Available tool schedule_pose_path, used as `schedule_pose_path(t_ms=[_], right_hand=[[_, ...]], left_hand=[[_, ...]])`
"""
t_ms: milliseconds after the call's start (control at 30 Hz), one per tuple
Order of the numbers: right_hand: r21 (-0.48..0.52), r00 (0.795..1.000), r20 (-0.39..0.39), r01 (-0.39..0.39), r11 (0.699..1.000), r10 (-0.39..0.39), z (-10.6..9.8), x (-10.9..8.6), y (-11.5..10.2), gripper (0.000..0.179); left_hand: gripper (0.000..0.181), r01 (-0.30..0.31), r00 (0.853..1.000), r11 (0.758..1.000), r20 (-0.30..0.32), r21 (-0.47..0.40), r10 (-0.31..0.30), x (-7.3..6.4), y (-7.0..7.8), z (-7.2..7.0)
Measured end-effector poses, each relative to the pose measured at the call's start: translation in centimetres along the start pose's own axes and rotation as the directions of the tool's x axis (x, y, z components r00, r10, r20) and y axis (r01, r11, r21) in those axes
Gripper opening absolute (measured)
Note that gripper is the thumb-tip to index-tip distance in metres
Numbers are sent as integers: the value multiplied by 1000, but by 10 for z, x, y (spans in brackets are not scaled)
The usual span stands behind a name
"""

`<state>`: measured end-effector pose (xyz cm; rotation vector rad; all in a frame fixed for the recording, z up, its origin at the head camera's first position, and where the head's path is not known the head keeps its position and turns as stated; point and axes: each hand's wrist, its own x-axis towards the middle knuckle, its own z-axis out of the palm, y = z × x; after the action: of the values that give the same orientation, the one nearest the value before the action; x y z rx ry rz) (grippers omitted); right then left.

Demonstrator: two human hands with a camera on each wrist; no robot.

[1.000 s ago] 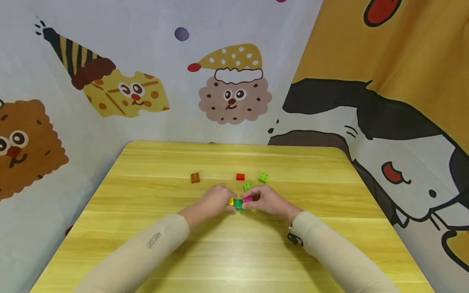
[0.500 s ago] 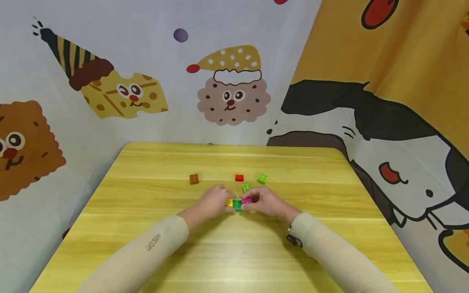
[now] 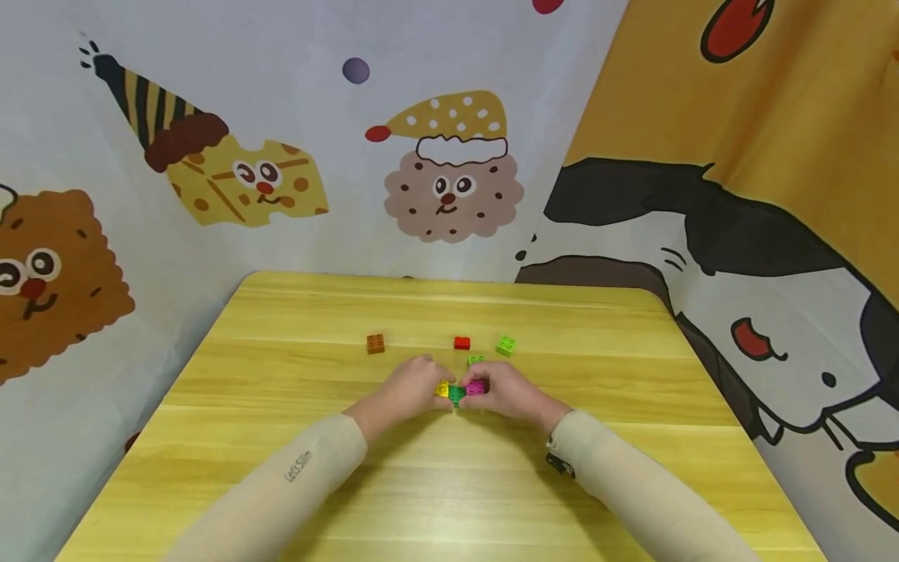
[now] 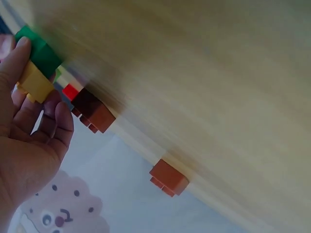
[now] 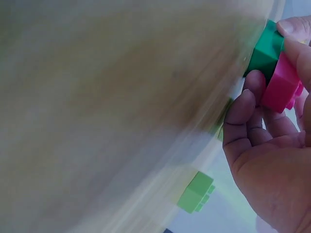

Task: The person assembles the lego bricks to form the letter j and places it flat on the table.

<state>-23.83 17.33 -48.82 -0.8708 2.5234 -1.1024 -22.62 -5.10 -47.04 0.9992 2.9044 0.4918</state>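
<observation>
In the head view, my left hand point(image 3: 414, 384) and right hand point(image 3: 516, 394) meet near the table's middle over a small joined group of toy building bricks. A yellow brick point(image 4: 36, 83) is pinched between the left thumb and fingers, with a green brick point(image 4: 40, 51) against it. On the other side, my right thumb and fingers grip a magenta brick point(image 5: 282, 85), and they also touch the green brick point(image 5: 267, 51). Yellow and magenta stand on top beside green in the head view. Fingers cover part of the group, so how its lower parts join is hidden.
Beyond the hands lie a brown brick point(image 3: 375, 343), a red brick point(image 3: 461, 343) and a lime green brick point(image 3: 506, 346). Another lime green brick point(image 3: 475, 360) is partly behind the right hand. A brown and dark brown piece point(image 4: 93, 110) shows near the left fingers. A printed curtain point(image 3: 281, 250) borders the table.
My right hand has shifted slightly, and its fingers now cover more of the green brick and the nearer lime green one. The left hand keeps its hold on the yellow brick.
</observation>
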Motion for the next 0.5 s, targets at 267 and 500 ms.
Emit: schedule_pose_path(t_ms=[267,500], right_hand=[[-105,1000,8,-1,994,1,6,0,-4,27],[-136,999,21,38,990,-36,2,-4,-6,37]], left_hand=[[41,49,999,998,7,-48,-49,1,0,1],[39,55,998,996,-2,-76,-56,2,1,-2]])
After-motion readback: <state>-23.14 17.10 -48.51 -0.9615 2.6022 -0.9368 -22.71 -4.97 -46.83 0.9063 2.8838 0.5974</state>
